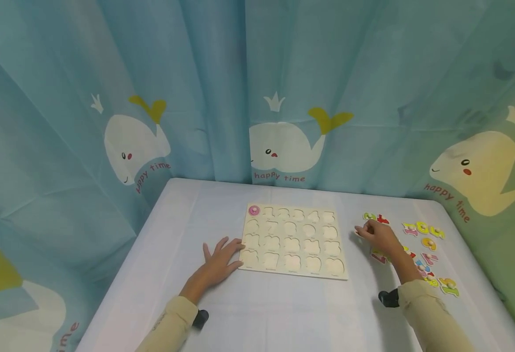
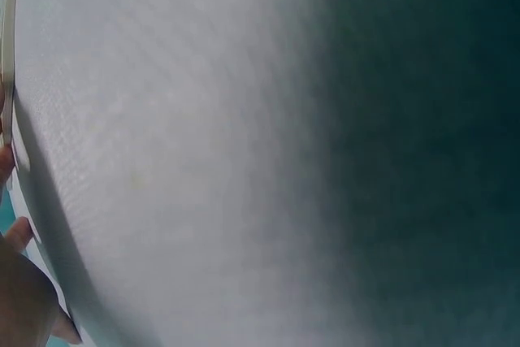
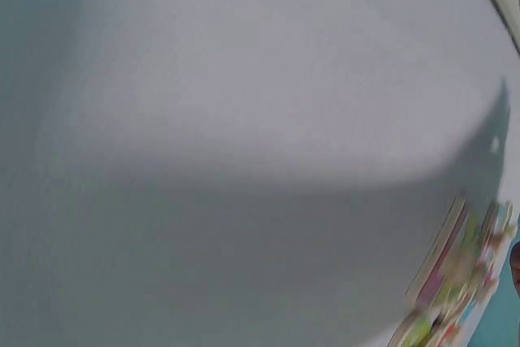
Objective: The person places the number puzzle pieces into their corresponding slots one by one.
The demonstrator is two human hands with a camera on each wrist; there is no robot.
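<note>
A pale wooden number puzzle board (image 1: 280,274) lies on the table with rows of recesses. One round pink piece (image 1: 254,210) with a knob sits in its far left recess. My left hand (image 1: 217,262) rests at the board's left edge, fingers spread, fingertips on the rim. To the right of the board, my right hand (image 1: 378,237) has curled fingers and pinches a small puzzle piece, mostly hidden, its pale edge showing below the fingertips. In the left wrist view, fingers (image 2: 18,233) touch the board's edge (image 2: 8,54). Only a sliver of the right hand shows in its wrist view.
Several colourful knobbed number pieces lie right of the board, among them a yellow-green piece (image 1: 449,287), an orange piece (image 1: 428,244) and a pink piece (image 1: 410,229). Some lie under the right forearm. A blue whale-print curtain (image 1: 213,98) hangs behind the white table (image 1: 283,313).
</note>
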